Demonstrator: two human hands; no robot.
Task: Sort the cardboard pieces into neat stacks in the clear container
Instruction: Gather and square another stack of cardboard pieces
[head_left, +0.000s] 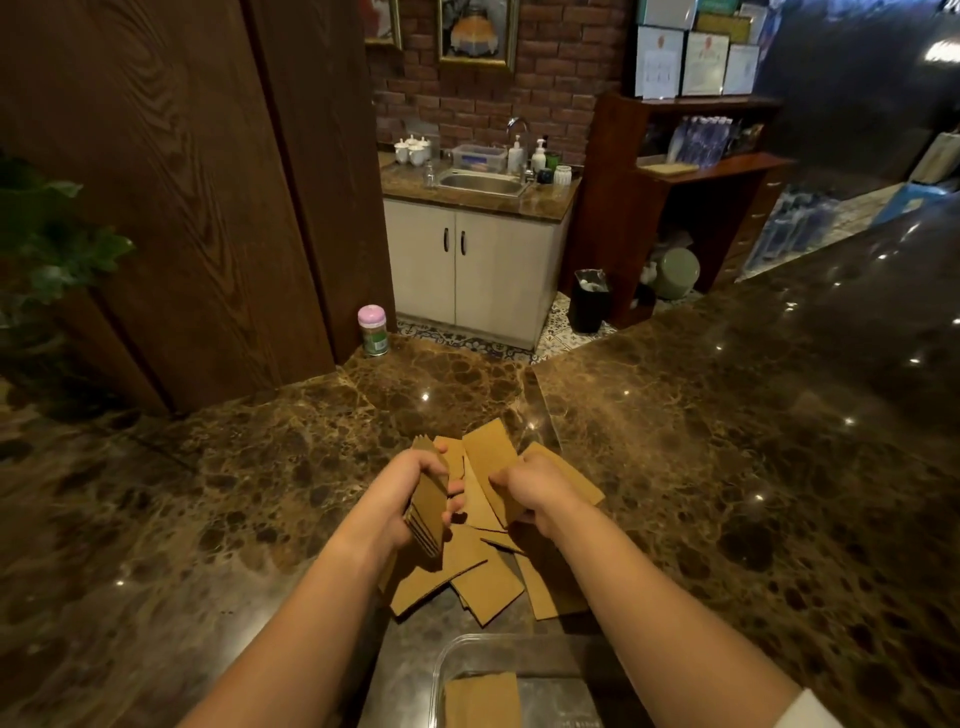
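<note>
Loose brown cardboard pieces (483, 582) lie scattered on the dark marble counter in front of me. My left hand (410, 488) grips a thick stack of cardboard pieces (427, 512), held on edge above the pile. My right hand (530, 491) pinches a single cardboard piece (488, 452), lifted and tilted, just right of the stack. The clear container (441, 670) sits at the bottom edge, close to me, with one cardboard stack (483, 699) lying flat inside its left part.
The marble counter (727, 493) spreads wide to the left and right. A pink-lidded jar (373, 331) stands at the counter's far edge. Beyond lie wood panelling, a plant at left, a sink cabinet and a black bin.
</note>
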